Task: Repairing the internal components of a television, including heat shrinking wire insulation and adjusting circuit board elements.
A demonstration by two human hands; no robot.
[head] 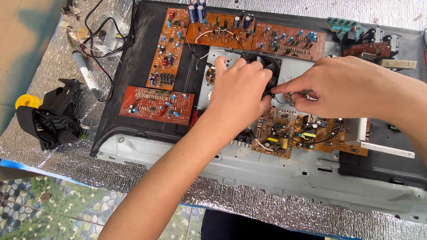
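The grey metal chassis [267, 171] runs off the right edge, circuit boards spread across it. At its centre a black cooling fan [266, 66] is mostly hidden under the left hand [239, 91], curled over it. The right hand [338, 86] pinches a small wire [284, 92] beside the fan; its fingertips are hard to make out.

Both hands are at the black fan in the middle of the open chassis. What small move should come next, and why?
Probably steady the black fan with the left hand while the right hand works the thin wire free. The left hand already covers the fan, and the right fingertips pinch at its edge, just above the orange circuit board, so a hard pull may strain the wire.
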